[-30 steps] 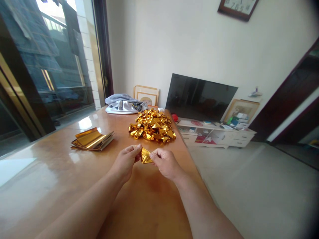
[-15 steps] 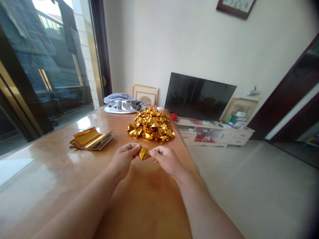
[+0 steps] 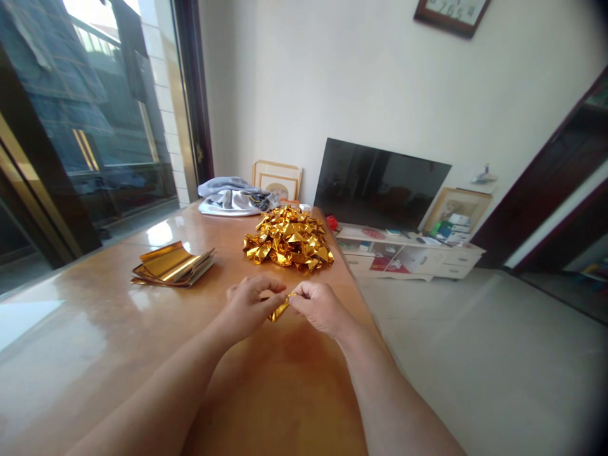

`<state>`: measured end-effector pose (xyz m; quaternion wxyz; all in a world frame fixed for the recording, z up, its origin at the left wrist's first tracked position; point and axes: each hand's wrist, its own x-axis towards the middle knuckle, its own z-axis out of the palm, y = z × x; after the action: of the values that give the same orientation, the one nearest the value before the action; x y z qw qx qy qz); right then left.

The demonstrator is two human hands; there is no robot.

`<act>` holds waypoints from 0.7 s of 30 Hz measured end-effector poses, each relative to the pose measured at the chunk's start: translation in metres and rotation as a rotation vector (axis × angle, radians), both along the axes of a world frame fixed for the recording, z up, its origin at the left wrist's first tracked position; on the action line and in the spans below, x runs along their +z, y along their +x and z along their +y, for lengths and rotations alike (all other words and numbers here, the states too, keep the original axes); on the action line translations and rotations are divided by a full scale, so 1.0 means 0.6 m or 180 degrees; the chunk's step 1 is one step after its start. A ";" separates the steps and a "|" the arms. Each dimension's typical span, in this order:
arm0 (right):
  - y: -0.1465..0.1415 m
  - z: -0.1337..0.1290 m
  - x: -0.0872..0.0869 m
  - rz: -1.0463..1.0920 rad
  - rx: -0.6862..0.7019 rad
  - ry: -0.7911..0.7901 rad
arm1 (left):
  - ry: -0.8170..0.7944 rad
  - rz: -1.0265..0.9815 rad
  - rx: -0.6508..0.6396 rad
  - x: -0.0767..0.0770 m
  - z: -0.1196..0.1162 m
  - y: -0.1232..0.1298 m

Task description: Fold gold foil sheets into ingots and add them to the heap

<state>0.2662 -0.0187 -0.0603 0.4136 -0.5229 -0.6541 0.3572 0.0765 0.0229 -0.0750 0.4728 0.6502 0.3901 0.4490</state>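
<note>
A small folded piece of gold foil is held between my two hands above the table. My left hand has its fingers closed on the foil's left side and hides part of it. My right hand pinches the foil's upper right end. Just beyond them lies a heap of folded gold foil pieces. To the left, a stack of flat gold foil sheets rests on the table, its top sheets curling up.
The glossy wooden table runs forward, its right edge beside my right forearm. Bundled grey-blue cloth lies at the far end, with picture frames behind. A television stands over a white cabinet.
My left hand has moved right and over the foil, closer to my right hand. The foil piece has turned and now hangs more slanted.
</note>
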 end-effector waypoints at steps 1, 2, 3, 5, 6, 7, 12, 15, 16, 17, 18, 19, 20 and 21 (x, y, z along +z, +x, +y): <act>0.000 0.000 0.001 0.0004 -0.0007 -0.0008 | 0.0044 0.0161 -0.0216 -0.001 -0.001 0.000; 0.000 -0.001 0.001 0.0028 -0.0016 -0.0029 | 0.0065 0.0282 -0.0405 -0.001 -0.001 0.000; 0.001 0.000 0.001 0.0071 -0.0010 -0.0055 | 0.0055 0.0341 -0.0538 -0.001 -0.001 0.000; 0.004 0.001 0.000 0.0213 0.0060 -0.0117 | -0.0042 0.0301 -0.0646 0.000 -0.001 0.001; 0.006 0.002 -0.001 0.0311 0.0103 -0.0146 | -0.0107 0.0247 -0.0671 0.000 -0.001 0.001; 0.008 0.003 -0.002 0.0422 0.0135 -0.0174 | -0.0167 0.0189 -0.0682 0.002 -0.001 0.001; 0.015 0.006 -0.006 0.0879 0.0181 -0.0207 | -0.0325 0.0021 -0.0668 0.007 -0.003 0.001; 0.013 0.005 -0.005 0.0916 0.0234 -0.0150 | -0.0357 0.0008 -0.0698 0.006 -0.003 0.001; 0.012 0.005 -0.005 0.0913 0.0244 -0.0140 | -0.0366 0.0012 -0.0708 0.005 -0.003 0.001; 0.012 0.005 -0.005 0.0908 0.0249 -0.0128 | -0.0371 0.0007 -0.0722 0.004 -0.002 0.000; 0.011 0.005 -0.005 0.0901 0.0251 -0.0109 | -0.0380 -0.0005 -0.0746 0.004 -0.002 0.000; 0.010 0.004 -0.005 0.0896 0.0248 -0.0086 | -0.0393 -0.0020 -0.0772 0.003 -0.002 0.000; 0.009 0.004 -0.004 0.0893 0.0248 -0.0063 | -0.0413 -0.0035 -0.0801 0.003 -0.002 -0.001; 0.009 0.003 -0.004 0.0894 0.0253 -0.0042 | -0.0442 -0.0047 -0.0830 0.002 -0.001 -0.002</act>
<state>0.2715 -0.0166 -0.0627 0.4831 -0.4442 -0.6076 0.4473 0.0755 0.0221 -0.0735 0.5737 0.6578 0.3290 0.3605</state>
